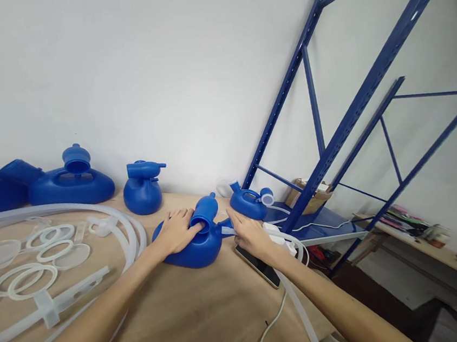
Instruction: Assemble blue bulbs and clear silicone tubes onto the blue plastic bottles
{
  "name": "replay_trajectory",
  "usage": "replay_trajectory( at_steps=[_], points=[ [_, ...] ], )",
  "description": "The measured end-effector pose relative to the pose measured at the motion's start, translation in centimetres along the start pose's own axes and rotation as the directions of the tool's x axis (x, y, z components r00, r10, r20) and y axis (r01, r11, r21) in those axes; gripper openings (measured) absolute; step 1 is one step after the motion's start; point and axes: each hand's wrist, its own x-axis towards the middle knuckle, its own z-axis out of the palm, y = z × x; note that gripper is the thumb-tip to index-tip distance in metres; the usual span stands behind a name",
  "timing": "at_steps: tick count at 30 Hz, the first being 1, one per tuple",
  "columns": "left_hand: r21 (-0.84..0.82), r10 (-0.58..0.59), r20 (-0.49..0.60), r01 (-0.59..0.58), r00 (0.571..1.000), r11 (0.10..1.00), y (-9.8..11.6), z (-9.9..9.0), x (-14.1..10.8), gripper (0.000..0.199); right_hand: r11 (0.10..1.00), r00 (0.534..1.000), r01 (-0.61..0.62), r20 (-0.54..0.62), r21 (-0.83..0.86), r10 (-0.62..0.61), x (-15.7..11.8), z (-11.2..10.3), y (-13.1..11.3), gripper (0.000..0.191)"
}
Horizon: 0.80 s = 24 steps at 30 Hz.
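A blue plastic bottle (198, 250) with an upright cup-like part (207, 208) lies on the wooden table in front of me. My left hand (178, 232) rests over its body, the thumb at the rim of the cup's opening. At the bottle's right-hand spout, my right hand (251, 234) is closed on the end of a clear tube (300, 305), which runs down toward the front edge. Beneath my right hand lies a dark phone (263, 268).
More blue bottles (143, 193) stand along the wall. Clear rings (31, 280), coiled tubing (126, 225) and a clear connector (49, 308) lie at the left. Another blue bottle (248, 202), a white cable (269, 324) and blue metal racks (352, 109) are at the right.
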Motion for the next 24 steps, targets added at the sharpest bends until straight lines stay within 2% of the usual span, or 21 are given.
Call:
replay_trajectory(
  at_steps=[4, 10, 14, 16, 18, 20, 24],
  points=[
    [0.014, 0.027, -0.018, -0.027, 0.999, 1.0, -0.3, 0.3, 0.0, 0.046, 0.998, 0.999, 0.049, 0.02, 0.046, -0.05, 0.1, 0.3, 0.4, 0.083],
    [0.035, 0.043, -0.028, -0.042, 0.999, 0.998, -0.7, 0.4, 0.1, 0.045, 0.994, 0.993, 0.085, 0.077, 0.072, -0.09, 0.4, -1.1, 0.6, 0.078],
    [0.026, 0.049, -0.025, -0.048, 0.998, 0.999, -0.6, 0.3, -0.1, 0.044, 0.967, 0.96, 0.255, 0.113, 0.015, -0.255, 0.5, -2.7, 1.5, 0.067],
    [0.009, 0.048, -0.028, -0.048, 0.998, 0.999, -0.6, 0.2, -0.2, 0.046, 0.946, 0.938, 0.325, 0.13, -0.013, -0.321, 0.6, -3.9, 2.2, 0.067],
    [-0.009, 0.054, -0.026, -0.055, 0.998, 0.998, -0.5, 0.1, -0.3, 0.048, 0.953, 0.95, 0.297, 0.122, -0.059, -0.288, 0.8, -5.3, 3.1, 0.074],
    [-0.02, 0.056, -0.015, -0.056, 0.998, 0.998, -0.3, -0.1, -0.4, 0.05, 0.973, 0.978, 0.202, 0.084, -0.111, -0.193, 0.7, -7.3, 4.3, 0.08],
    [-0.018, -0.003, 0.001, 0.003, 1.0, 1.0, 0.1, -0.3, -0.3, 0.064, 0.985, 0.999, 0.021, -0.041, -0.171, -0.028, -0.3, -13.0, 6.6, 0.079]
  ],
)
